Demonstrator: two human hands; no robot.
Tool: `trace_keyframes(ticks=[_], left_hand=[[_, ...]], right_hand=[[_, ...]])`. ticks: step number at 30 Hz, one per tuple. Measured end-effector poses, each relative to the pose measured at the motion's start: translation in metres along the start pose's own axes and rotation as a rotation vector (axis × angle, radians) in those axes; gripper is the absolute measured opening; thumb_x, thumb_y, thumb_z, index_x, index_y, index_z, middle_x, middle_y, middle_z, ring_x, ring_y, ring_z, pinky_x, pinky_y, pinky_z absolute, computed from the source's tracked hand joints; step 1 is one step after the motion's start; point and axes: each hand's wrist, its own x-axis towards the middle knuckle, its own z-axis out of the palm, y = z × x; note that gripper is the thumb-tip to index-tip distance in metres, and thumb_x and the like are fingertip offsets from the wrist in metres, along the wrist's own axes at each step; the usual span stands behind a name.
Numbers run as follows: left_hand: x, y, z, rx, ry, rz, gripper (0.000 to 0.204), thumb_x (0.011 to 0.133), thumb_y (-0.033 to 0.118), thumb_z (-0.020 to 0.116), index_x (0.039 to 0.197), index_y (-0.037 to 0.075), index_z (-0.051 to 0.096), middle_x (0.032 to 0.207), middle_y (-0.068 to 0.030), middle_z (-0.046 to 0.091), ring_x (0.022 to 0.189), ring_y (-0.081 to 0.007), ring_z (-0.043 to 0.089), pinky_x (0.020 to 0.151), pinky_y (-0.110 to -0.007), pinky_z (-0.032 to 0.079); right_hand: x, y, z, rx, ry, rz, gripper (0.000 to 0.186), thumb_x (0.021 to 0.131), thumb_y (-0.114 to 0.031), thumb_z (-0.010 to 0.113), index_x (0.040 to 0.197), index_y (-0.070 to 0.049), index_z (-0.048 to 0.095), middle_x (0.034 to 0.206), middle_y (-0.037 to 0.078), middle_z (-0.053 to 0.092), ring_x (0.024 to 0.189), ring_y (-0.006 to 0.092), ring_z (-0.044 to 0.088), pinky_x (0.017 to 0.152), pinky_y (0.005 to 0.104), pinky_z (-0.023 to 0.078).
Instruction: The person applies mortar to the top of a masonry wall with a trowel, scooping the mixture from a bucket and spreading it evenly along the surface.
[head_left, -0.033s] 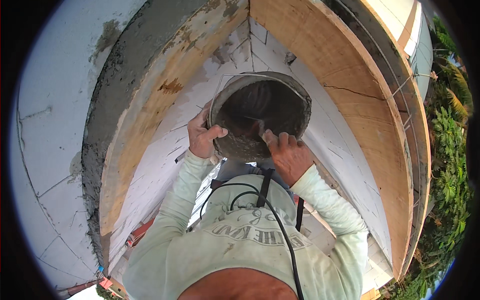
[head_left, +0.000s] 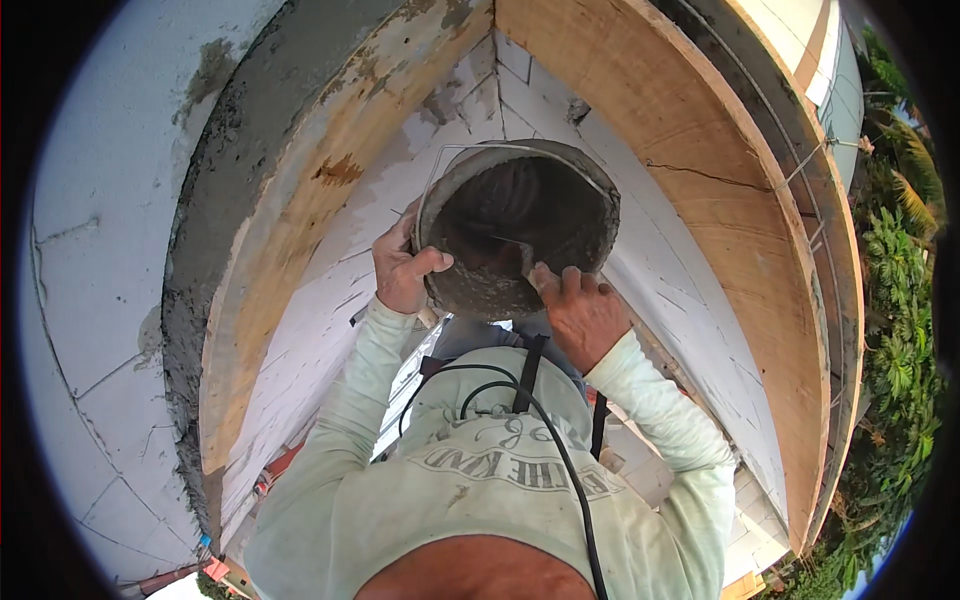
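In front of my chest is a round bucket (head_left: pixel 472 292), caked with grey mortar and tipped so its dark inside faces me. My left hand (head_left: pixel 405 270) is closed on the bucket's left rim, thumb over the edge. At the near right of the mouth, my right hand (head_left: pixel 580 312) is closed round a trowel. Only the bent metal shank (head_left: pixel 527 256) of the trowel shows clearly, reaching into the bucket; its handle is hidden in my fingers and its blade is hard to make out in shadow. The bucket's thin wire handle (head_left: pixel 437 165) lies along the far rim.
Wooden form boards stand on the left (head_left: pixel 275 210) and right (head_left: pixel 690 190), meeting pale block walls (head_left: pixel 500 105) in a far corner. Wet grey mortar (head_left: pixel 215 220) runs along the left board. Tie wire (head_left: pixel 805 165) crosses the right boards. A black cable (head_left: pixel 560 450) hangs over my shirt.
My right hand has shifted very slightly right and down, and the trowel's shank shows more plainly. The bucket and my left hand stay almost in place.
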Motion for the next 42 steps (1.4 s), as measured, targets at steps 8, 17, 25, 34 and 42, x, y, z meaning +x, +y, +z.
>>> trace_keyframes(ticks=[8, 17, 25, 34, 42], left_hand=[[-0.006, -0.009, -0.012, 0.088, -0.153, 0.086, 0.072, 0.063, 0.0, 0.06, 0.134, -0.009, 0.051, 0.13, -0.0141, 0.059, 0.118, -0.0207, 0.055, 0.107, -0.03, 0.036], [-0.032, -0.007, -0.014, 0.224, -0.159, 0.347, 0.067, 0.065, -0.003, 0.056, 0.131, -0.01, 0.052, 0.141, -0.0183, 0.051, 0.133, -0.0269, 0.046, 0.113, -0.036, 0.033], [-0.042, 0.001, -0.017, 0.152, -0.105, 0.353, 0.063, 0.065, -0.006, 0.055, 0.128, -0.01, 0.056, 0.14, -0.0195, 0.052, 0.133, -0.0303, 0.046, 0.111, -0.037, 0.035], [-0.05, 0.005, -0.025, 0.31, -0.298, 0.646, 0.061, 0.065, -0.002, 0.056, 0.126, -0.009, 0.058, 0.138, -0.0248, 0.052, 0.13, -0.0332, 0.049, 0.111, -0.041, 0.035], [-0.053, 0.005, -0.041, 0.199, -0.288, 0.476, 0.063, 0.066, -0.003, 0.056, 0.129, -0.009, 0.055, 0.141, -0.0212, 0.051, 0.134, -0.0319, 0.045, 0.114, -0.041, 0.029]], right_hand=[[-0.04, -0.031, -0.029, 0.441, -0.013, 0.249, 0.06, 0.08, -0.012, 0.061, 0.136, 0.002, 0.046, 0.09, 0.022, 0.06, 0.071, 0.0349, 0.067, 0.061, 0.0436, 0.055], [-0.034, -0.062, 0.009, 0.158, 0.011, 0.362, 0.05, 0.084, -0.01, 0.055, 0.131, 0.004, 0.048, 0.09, 0.02, 0.061, 0.076, 0.0346, 0.067, 0.062, 0.0422, 0.055], [-0.047, -0.083, -0.01, -0.199, 0.229, 0.483, 0.051, 0.085, -0.011, 0.056, 0.134, 0.004, 0.048, 0.089, 0.017, 0.056, 0.08, 0.031, 0.064, 0.061, 0.0403, 0.055], [-0.022, -0.082, 0.042, 0.4, 0.018, 0.488, 0.043, 0.08, -0.014, 0.061, 0.119, 0.003, 0.054, 0.087, 0.023, 0.065, 0.075, 0.0399, 0.067, 0.063, 0.0476, 0.053], [-0.028, -0.067, 0.029, 1.117, -0.087, 0.27, 0.045, 0.081, -0.024, 0.064, 0.117, 0.003, 0.062, 0.078, 0.013, 0.065, 0.065, 0.0242, 0.059, 0.065, 0.0351, 0.05]])
